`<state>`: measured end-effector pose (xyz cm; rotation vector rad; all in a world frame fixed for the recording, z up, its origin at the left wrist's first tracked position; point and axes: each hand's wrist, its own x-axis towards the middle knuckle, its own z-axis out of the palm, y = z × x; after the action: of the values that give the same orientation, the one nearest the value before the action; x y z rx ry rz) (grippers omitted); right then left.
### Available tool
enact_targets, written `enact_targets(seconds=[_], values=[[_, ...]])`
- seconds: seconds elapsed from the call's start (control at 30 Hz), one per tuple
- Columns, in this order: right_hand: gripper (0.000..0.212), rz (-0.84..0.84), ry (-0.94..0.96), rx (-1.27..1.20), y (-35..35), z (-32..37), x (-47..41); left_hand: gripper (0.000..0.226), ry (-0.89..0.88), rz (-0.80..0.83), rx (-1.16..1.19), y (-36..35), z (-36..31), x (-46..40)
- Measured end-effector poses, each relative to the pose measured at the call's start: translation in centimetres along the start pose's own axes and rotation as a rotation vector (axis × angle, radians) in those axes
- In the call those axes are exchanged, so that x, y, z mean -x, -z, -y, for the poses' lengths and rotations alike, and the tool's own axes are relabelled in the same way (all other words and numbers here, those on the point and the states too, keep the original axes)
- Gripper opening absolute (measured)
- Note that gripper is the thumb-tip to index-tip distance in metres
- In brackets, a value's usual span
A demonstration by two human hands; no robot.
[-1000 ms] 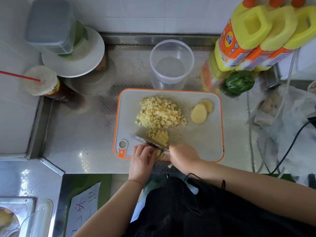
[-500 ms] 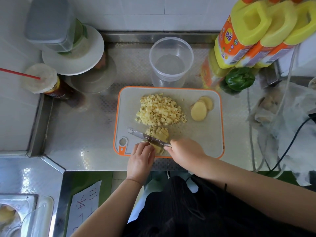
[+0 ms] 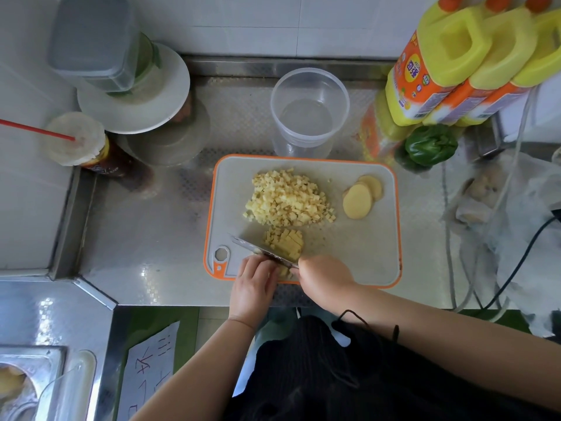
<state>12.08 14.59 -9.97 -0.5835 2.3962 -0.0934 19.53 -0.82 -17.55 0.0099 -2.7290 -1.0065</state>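
Note:
A white cutting board with an orange rim lies on the steel counter. On it sit a pile of small potato cubes, two round potato slices and a row of potato strips partly cut into cubes. My right hand grips the handle of a knife whose blade lies across the strips, tip pointing left. My left hand holds the near end of the strips with curled fingers, right beside the blade.
A clear plastic tub stands behind the board. Yellow detergent bottles and a green pepper are at the back right, a plastic bag with cables at the right. Plates, a lidded box and a drink cup stand at the left.
The knife has kept chopping through the strips, working toward my left hand. More of the strips now lie as cubes beyond the blade. Both hands have stayed at the board's near edge.

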Motion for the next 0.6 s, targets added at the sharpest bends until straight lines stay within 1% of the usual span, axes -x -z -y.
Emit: enact_targets(seconds=[0.1,0.2,0.27,0.37,0.53,0.6], values=[[0.020,-0.004,-0.002,0.006,-0.3,-0.1,0.1,0.022,-0.002,0.002,0.000,0.0,0.1,-0.1],[0.034,-0.026,-0.007,-0.035,0.1,-0.3,0.1,0.023,-0.014,0.005,-0.015,0.1,0.0,-0.1],[0.039,-0.015,-0.002,-0.054,0.5,-0.5,-0.1,0.024,-0.018,0.011,-0.029,0.2,-0.1,-0.1],[0.040,-0.007,0.006,-0.051,0.9,-0.8,-0.2,0.023,-0.019,0.029,-0.041,0.3,0.1,0.0],[0.041,-0.057,-0.028,-0.029,2.4,-2.8,-1.3,0.021,-0.010,0.064,-0.028,0.5,0.1,-0.1],[0.040,-0.070,-0.028,-0.002,2.9,-3.3,-1.5,0.016,-0.010,0.072,-0.020,0.7,0.1,0.0]])
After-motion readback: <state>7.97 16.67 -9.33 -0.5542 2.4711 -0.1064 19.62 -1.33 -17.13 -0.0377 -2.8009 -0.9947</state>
